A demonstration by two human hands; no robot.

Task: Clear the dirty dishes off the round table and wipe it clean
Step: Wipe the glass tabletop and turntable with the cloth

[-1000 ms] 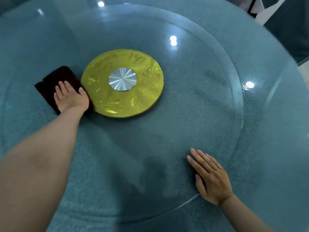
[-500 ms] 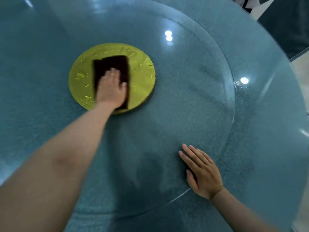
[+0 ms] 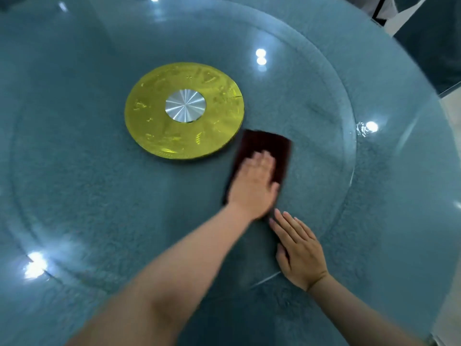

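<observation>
A round blue-grey glass table (image 3: 74, 196) fills the view, with a glass turntable (image 3: 311, 121) lying on it. At the turntable's centre is a gold disc (image 3: 149, 121) with a silver hub (image 3: 185, 105). My left hand (image 3: 253, 187) presses flat on a dark red cloth (image 3: 269, 146) on the glass, just right of and below the gold disc. The hand is motion-blurred. My right hand (image 3: 300, 250) rests flat with straight fingers on the turntable near its front rim, its fingertips close to my left wrist.
The table's right edge (image 3: 439, 101) curves past a pale floor (image 3: 451, 116). A dark and white object (image 3: 389, 11) shows beyond the far right edge. Ceiling lights reflect on the wet-looking glass.
My left hand has swept the cloth from left of the gold disc, across the disc, to the glass at its lower right. My right hand has stayed pressed near the front rim.
</observation>
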